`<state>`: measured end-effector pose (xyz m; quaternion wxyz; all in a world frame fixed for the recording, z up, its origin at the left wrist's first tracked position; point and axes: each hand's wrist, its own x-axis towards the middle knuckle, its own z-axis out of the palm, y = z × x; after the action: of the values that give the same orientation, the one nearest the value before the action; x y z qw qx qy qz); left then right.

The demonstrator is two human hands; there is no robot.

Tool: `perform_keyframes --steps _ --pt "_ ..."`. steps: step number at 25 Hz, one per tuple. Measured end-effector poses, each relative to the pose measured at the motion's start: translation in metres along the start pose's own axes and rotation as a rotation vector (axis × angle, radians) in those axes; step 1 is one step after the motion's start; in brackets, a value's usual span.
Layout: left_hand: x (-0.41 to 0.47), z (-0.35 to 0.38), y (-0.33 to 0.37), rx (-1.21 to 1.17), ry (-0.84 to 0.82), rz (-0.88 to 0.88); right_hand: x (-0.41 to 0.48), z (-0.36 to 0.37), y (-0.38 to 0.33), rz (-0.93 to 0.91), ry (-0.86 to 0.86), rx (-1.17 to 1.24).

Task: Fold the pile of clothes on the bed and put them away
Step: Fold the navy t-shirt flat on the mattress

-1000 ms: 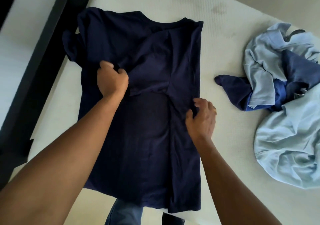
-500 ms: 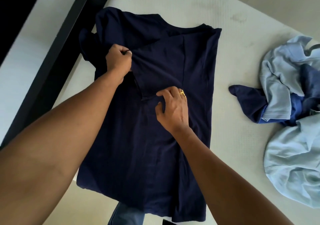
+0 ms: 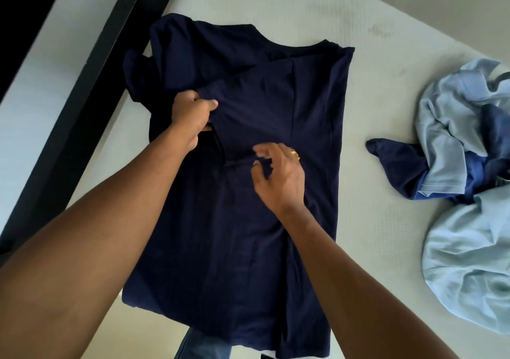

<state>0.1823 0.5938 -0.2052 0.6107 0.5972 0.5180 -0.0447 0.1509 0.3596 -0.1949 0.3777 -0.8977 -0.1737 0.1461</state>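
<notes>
Head view: the shirt lies flat on the bed, one side folded in. Your left hand pinches the shirt at the folded sleeve's edge, thumb on top. Your right hand curls at the sleeve hem; whether it grips is unclear. The pile sits well apart, to the right.

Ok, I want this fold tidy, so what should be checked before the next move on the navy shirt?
1. Left hand grip on the folded-in sleeve: ok, pinching its edge.
2. Right hand on that sleeve's hem: cannot tell, blurred.
3. Shirt right side folded in straight: ok.
4. Other sleeve flat: not ok, bunched by the mattress edge.
5. Pile clear of shirt: ok, apart.
</notes>
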Motion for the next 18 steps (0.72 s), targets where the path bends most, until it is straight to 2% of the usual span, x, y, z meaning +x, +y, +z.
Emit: perform_keyframes --steps 1,3,5,6,7,9,10,11,12,14,16,18 --pt "-0.005 0.003 0.002 0.004 0.024 0.069 0.005 -0.005 0.005 0.064 -0.021 0.001" --pt "-0.023 0.015 0.011 0.119 0.119 0.278 0.014 -0.015 0.013 0.225 -0.057 0.207" --pt "-0.043 0.038 0.023 0.241 0.167 0.496 0.022 -0.030 0.024 0.369 0.065 0.430" --pt "-0.052 0.053 0.030 0.239 0.118 0.552 0.025 -0.038 0.031 0.449 0.149 0.550" --pt "-0.064 0.069 0.040 0.188 -0.008 0.534 0.029 -0.048 0.037 0.539 0.227 0.657" --pt "-0.085 0.096 0.054 0.000 -0.357 0.350 0.037 -0.066 0.051 0.714 0.309 0.810" --pt "-0.090 0.104 0.055 -0.078 -0.442 0.265 0.040 -0.074 0.058 0.791 0.297 0.856" --pt "-0.093 0.108 0.053 -0.083 -0.435 0.216 0.041 -0.081 0.064 0.848 0.266 0.889" --pt "-0.092 0.107 0.047 -0.011 -0.374 0.203 0.043 -0.085 0.070 0.880 0.226 0.905" --pt "-0.085 0.100 0.025 0.330 -0.269 0.274 0.047 -0.090 0.071 0.905 0.173 0.856" --pt "-0.083 0.091 -0.003 0.695 -0.312 0.415 0.055 -0.091 0.065 0.921 0.154 0.773" --pt "-0.091 0.090 -0.029 0.883 -0.424 0.565 0.064 -0.092 0.060 0.931 0.111 0.656"
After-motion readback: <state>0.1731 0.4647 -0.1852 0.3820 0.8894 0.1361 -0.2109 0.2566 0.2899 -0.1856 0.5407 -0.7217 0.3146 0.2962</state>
